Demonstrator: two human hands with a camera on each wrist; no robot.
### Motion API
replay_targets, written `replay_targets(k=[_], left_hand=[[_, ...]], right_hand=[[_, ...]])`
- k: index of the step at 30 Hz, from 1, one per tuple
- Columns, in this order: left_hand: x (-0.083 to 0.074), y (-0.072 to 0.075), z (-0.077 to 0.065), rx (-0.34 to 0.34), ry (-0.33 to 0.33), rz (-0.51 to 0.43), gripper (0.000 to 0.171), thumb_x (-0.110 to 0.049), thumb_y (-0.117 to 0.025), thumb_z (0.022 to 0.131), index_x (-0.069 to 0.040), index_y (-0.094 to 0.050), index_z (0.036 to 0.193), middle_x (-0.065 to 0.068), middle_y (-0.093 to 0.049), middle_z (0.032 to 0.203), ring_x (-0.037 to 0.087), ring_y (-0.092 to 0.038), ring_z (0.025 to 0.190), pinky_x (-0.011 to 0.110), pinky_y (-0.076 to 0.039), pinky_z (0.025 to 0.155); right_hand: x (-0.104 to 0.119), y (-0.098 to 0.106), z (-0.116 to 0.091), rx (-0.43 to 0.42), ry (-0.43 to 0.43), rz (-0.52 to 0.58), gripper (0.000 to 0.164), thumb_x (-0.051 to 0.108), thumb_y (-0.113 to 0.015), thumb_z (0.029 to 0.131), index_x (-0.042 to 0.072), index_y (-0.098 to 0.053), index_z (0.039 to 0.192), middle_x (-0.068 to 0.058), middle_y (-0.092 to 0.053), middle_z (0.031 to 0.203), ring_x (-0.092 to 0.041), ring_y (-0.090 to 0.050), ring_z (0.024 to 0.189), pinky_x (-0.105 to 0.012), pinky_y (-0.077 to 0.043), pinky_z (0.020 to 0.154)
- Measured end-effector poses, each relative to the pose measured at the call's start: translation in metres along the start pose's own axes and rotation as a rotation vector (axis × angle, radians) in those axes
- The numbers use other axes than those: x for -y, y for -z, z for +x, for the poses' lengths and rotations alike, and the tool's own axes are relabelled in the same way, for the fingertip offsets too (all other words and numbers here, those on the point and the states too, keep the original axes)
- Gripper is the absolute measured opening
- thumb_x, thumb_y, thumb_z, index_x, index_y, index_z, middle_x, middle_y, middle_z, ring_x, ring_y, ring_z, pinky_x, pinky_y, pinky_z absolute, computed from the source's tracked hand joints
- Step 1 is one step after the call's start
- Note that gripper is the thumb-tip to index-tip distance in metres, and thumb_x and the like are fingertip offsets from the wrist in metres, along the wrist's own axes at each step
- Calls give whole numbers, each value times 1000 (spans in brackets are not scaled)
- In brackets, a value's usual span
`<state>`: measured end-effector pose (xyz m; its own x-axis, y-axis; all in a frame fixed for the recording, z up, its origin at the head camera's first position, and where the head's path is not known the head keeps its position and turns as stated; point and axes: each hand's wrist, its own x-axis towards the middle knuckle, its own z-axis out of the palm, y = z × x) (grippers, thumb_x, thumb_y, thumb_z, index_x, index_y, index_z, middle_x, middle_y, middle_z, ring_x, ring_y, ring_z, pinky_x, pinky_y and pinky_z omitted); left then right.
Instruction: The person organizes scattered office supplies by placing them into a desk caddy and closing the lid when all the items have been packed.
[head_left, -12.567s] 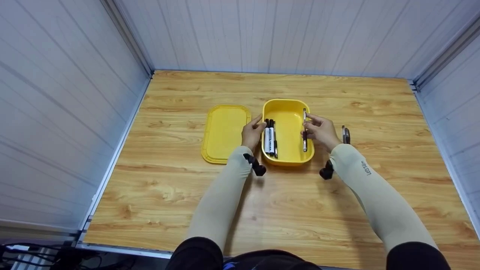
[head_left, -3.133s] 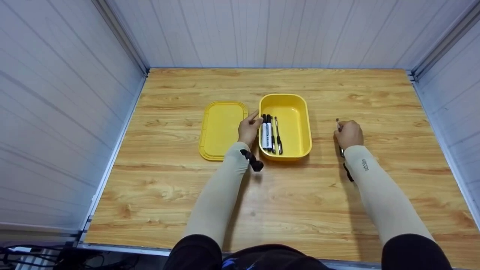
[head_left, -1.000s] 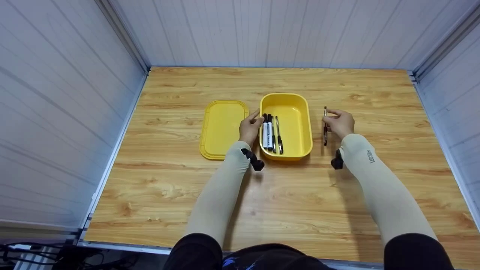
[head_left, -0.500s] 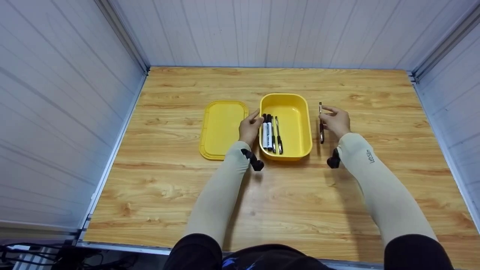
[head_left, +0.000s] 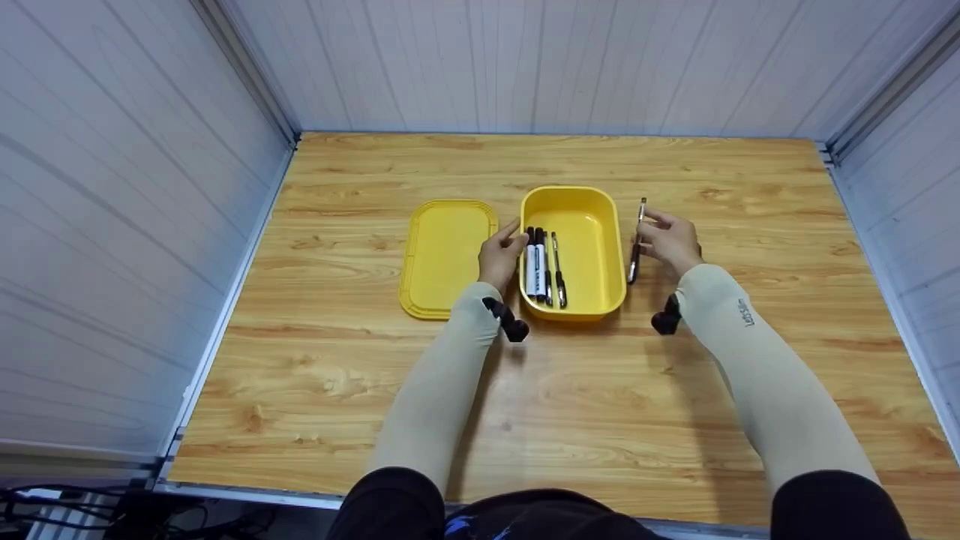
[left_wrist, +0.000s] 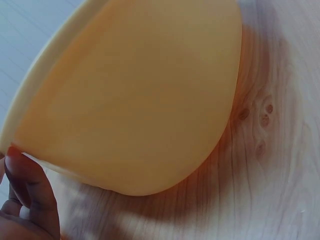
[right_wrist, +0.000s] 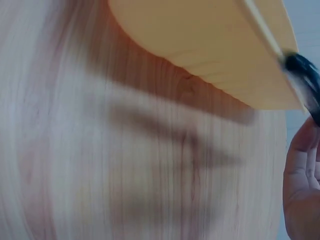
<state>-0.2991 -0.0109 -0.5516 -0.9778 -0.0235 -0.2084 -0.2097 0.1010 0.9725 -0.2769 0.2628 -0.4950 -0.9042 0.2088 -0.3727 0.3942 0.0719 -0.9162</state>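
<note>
A yellow plastic box [head_left: 592,262] stands uncovered in mid-table. My left hand [head_left: 500,261] grips its left rim, and the left wrist view shows the thumb and fingers [left_wrist: 32,195] at the box's edge. Inside, along the left wall, lie two white markers [head_left: 535,270] with black caps. Beside them are two slim pens [head_left: 547,277], the right one [head_left: 559,281] slightly slanted. My right hand [head_left: 670,240] pinches another pen [head_left: 636,251], tilted, just outside the box's right wall. In the right wrist view that pen's dark end [right_wrist: 303,75] is blurred near the rim.
The yellow lid [head_left: 448,259] lies flat on the wooden table [head_left: 570,420], left of the box and close to my left hand. White panel walls [head_left: 480,67] close off the back and both sides.
Earlier, the right hand set a pen into the box, then picked another off the table at right. That pen has moved left to the box's side and tilted. The left hand stays put.
</note>
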Motion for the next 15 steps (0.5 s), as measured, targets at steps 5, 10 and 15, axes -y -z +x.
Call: replay_targets(k=[5, 10, 15], left_hand=[[-1, 0, 0, 4, 0, -4, 43, -19, -63, 97, -20, -57, 140, 10, -69, 109, 14, -60, 92, 25, -49, 81], [-1, 0, 0, -6, -6, 6, 43, -20, -64, 97, -19, -58, 139, 10, -69, 103, 12, -58, 87, 22, -48, 77], [0, -1, 1, -6, -10, 9, 43, -20, -64, 97, -19, -58, 139, 11, -70, 108, 15, -62, 93, 24, -50, 81]], right_hand=[[5, -1, 0, 21, -27, 144, 47, 10, -57, 97, 1, -49, 143, 2, -63, 96, -12, -69, 80, -23, -57, 71], [7, -2, 0, 35, -24, 162, 47, 12, -58, 98, -1, -49, 143, 4, -66, 91, -12, -69, 81, -22, -57, 72], [9, -1, -2, 77, -42, 164, 50, 15, -57, 99, 1, -45, 147, 1, -66, 101, -11, -67, 86, -21, -57, 74]])
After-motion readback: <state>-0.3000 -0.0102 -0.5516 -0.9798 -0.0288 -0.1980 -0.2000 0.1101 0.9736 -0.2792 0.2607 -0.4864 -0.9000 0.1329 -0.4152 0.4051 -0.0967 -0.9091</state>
